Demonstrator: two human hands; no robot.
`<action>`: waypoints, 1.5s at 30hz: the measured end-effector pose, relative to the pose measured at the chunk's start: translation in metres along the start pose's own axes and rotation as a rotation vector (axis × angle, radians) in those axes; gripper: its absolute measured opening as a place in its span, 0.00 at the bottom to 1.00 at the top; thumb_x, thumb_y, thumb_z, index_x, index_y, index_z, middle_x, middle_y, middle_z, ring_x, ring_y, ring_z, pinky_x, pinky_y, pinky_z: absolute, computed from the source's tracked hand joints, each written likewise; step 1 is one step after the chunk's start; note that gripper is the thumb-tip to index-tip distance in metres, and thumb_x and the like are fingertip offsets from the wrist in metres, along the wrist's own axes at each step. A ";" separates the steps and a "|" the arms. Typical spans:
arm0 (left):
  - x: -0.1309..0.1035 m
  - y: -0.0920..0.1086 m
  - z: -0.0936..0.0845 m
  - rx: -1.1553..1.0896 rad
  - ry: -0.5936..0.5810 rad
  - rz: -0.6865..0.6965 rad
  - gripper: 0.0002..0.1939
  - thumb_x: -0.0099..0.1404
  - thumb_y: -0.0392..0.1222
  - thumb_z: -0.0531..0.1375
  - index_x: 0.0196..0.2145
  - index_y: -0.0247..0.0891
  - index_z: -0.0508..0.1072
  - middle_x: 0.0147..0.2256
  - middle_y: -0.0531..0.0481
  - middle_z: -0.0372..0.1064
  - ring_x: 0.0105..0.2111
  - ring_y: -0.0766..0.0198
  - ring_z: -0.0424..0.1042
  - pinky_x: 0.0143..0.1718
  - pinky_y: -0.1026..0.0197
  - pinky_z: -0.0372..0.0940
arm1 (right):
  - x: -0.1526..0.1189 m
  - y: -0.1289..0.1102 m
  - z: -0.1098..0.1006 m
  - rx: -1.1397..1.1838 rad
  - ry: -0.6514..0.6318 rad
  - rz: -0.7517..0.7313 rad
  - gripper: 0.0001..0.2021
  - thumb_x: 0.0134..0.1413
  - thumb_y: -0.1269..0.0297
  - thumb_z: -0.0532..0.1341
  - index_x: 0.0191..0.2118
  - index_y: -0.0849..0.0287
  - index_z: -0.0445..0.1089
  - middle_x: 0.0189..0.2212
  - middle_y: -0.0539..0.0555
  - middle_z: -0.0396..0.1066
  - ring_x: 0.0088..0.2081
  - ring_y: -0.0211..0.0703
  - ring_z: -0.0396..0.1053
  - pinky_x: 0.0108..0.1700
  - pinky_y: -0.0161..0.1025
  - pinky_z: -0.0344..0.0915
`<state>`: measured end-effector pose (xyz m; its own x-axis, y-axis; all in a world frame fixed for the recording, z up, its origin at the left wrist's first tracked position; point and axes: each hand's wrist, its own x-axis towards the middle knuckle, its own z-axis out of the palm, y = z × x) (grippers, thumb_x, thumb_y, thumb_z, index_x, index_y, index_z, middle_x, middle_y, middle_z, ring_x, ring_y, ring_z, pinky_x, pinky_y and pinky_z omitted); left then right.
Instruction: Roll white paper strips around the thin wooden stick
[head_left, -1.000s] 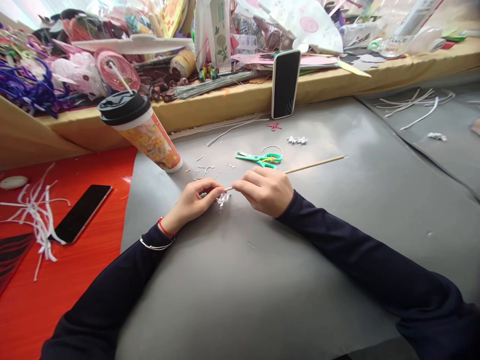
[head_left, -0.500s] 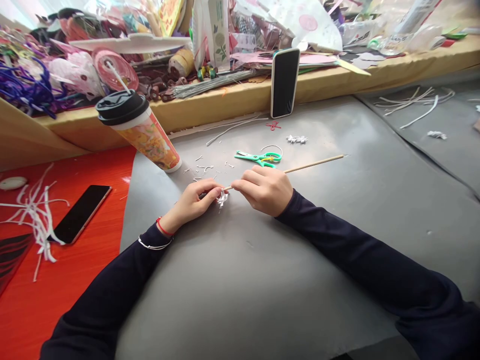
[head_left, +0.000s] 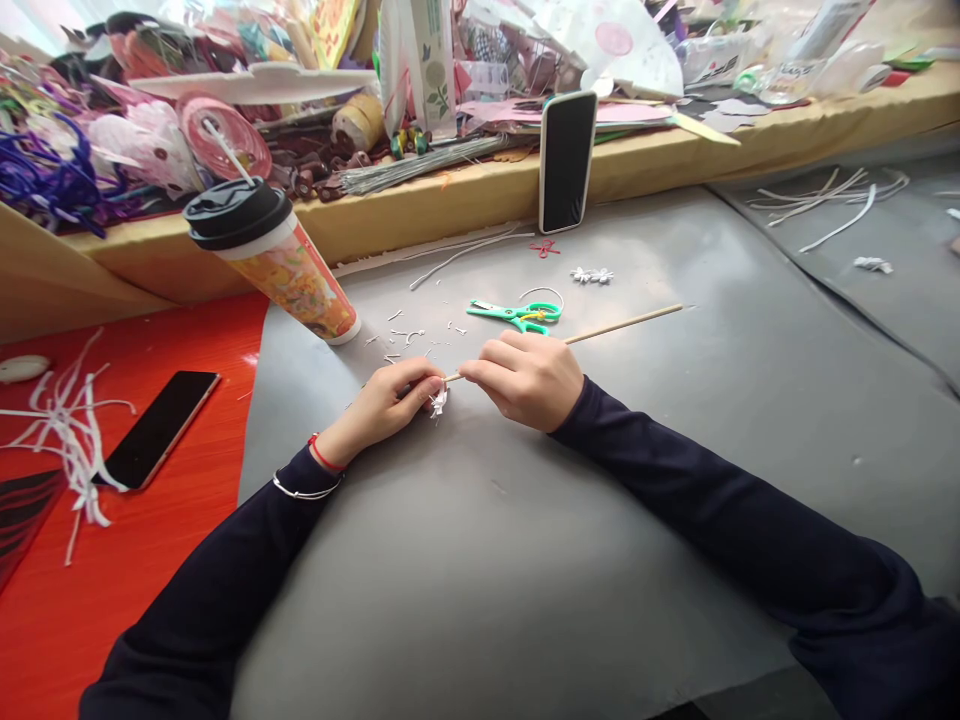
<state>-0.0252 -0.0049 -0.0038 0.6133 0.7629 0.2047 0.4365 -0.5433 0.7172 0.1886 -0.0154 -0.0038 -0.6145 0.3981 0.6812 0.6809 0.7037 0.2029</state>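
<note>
Head view: the left hand [head_left: 386,405] and right hand [head_left: 529,380] meet over the grey table [head_left: 600,560]. The right grip is pinched on a thin wooden stick [head_left: 622,324], which runs far and right from it. The left grip is closed on a small white paper piece [head_left: 438,402] at the stick's near tip. Just beyond the right hand lie green scissors [head_left: 517,314]; far left stands a lidded cup [head_left: 274,262].

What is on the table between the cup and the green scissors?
In the head view, only small white paper scraps lie on the grey mat between the cup and the scissors.
</note>
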 end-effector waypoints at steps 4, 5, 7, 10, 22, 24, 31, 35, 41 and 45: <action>0.000 0.001 0.000 0.003 -0.019 -0.009 0.11 0.66 0.42 0.49 0.31 0.36 0.67 0.28 0.51 0.65 0.28 0.68 0.64 0.33 0.65 0.60 | 0.000 0.000 0.000 -0.009 -0.021 0.004 0.12 0.59 0.69 0.50 0.34 0.57 0.71 0.25 0.51 0.66 0.29 0.37 0.56 0.29 0.38 0.45; 0.000 0.001 0.000 0.001 -0.022 -0.010 0.11 0.66 0.42 0.49 0.31 0.36 0.67 0.28 0.51 0.65 0.28 0.68 0.64 0.33 0.65 0.60 | 0.000 0.000 0.000 -0.008 -0.025 0.004 0.12 0.59 0.69 0.50 0.34 0.57 0.71 0.25 0.51 0.66 0.29 0.37 0.56 0.29 0.38 0.45; 0.000 0.002 0.000 -0.003 -0.021 -0.009 0.11 0.66 0.42 0.49 0.32 0.36 0.67 0.28 0.51 0.66 0.29 0.67 0.65 0.33 0.65 0.60 | 0.000 0.000 0.000 0.000 -0.028 0.004 0.13 0.59 0.69 0.50 0.34 0.57 0.71 0.25 0.51 0.66 0.30 0.37 0.55 0.29 0.38 0.45; 0.000 0.002 0.000 0.000 -0.020 -0.008 0.11 0.66 0.42 0.50 0.32 0.36 0.67 0.29 0.51 0.66 0.29 0.67 0.65 0.33 0.64 0.60 | 0.000 0.000 0.000 0.000 -0.024 0.003 0.13 0.60 0.69 0.49 0.33 0.57 0.71 0.24 0.51 0.65 0.29 0.37 0.55 0.29 0.38 0.45; 0.000 0.001 0.000 0.016 -0.025 -0.005 0.11 0.66 0.44 0.49 0.32 0.36 0.67 0.29 0.50 0.67 0.29 0.66 0.65 0.33 0.64 0.61 | -0.001 0.000 0.001 0.014 0.006 -0.003 0.13 0.59 0.70 0.49 0.34 0.57 0.71 0.24 0.51 0.66 0.29 0.37 0.54 0.29 0.37 0.46; 0.000 0.001 0.000 0.018 -0.028 -0.003 0.11 0.66 0.43 0.49 0.32 0.36 0.67 0.29 0.50 0.67 0.30 0.66 0.65 0.33 0.64 0.61 | -0.001 0.000 0.001 0.023 0.003 -0.001 0.13 0.59 0.70 0.49 0.34 0.57 0.71 0.25 0.51 0.66 0.30 0.37 0.54 0.30 0.37 0.46; 0.000 -0.001 0.000 0.032 -0.033 0.012 0.10 0.66 0.42 0.49 0.33 0.36 0.68 0.29 0.50 0.67 0.30 0.66 0.65 0.33 0.64 0.61 | -0.002 0.001 0.001 0.001 -0.026 0.003 0.13 0.59 0.70 0.49 0.34 0.56 0.71 0.25 0.51 0.66 0.30 0.37 0.55 0.29 0.38 0.45; 0.001 0.000 0.000 0.031 -0.031 0.013 0.10 0.66 0.42 0.50 0.33 0.36 0.68 0.29 0.50 0.67 0.30 0.66 0.65 0.33 0.64 0.60 | -0.002 0.001 0.001 0.011 -0.032 0.003 0.13 0.59 0.70 0.49 0.34 0.56 0.71 0.25 0.51 0.66 0.29 0.37 0.54 0.29 0.38 0.45; 0.001 0.000 0.000 0.033 -0.023 0.009 0.10 0.66 0.42 0.50 0.33 0.36 0.67 0.29 0.50 0.66 0.29 0.66 0.65 0.32 0.64 0.60 | 0.000 0.000 0.000 0.001 -0.020 -0.001 0.13 0.59 0.70 0.49 0.33 0.56 0.72 0.24 0.50 0.66 0.29 0.37 0.55 0.29 0.38 0.45; 0.000 -0.001 0.001 0.045 -0.015 0.005 0.10 0.66 0.42 0.50 0.32 0.36 0.67 0.28 0.51 0.66 0.29 0.67 0.64 0.32 0.64 0.60 | 0.000 0.000 0.000 0.026 -0.051 0.020 0.14 0.59 0.70 0.48 0.34 0.56 0.71 0.25 0.51 0.67 0.29 0.37 0.55 0.29 0.38 0.46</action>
<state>-0.0250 -0.0049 -0.0047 0.6249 0.7553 0.1977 0.4623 -0.5621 0.6858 0.1887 -0.0152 -0.0041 -0.6204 0.4414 0.6483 0.6832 0.7100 0.1704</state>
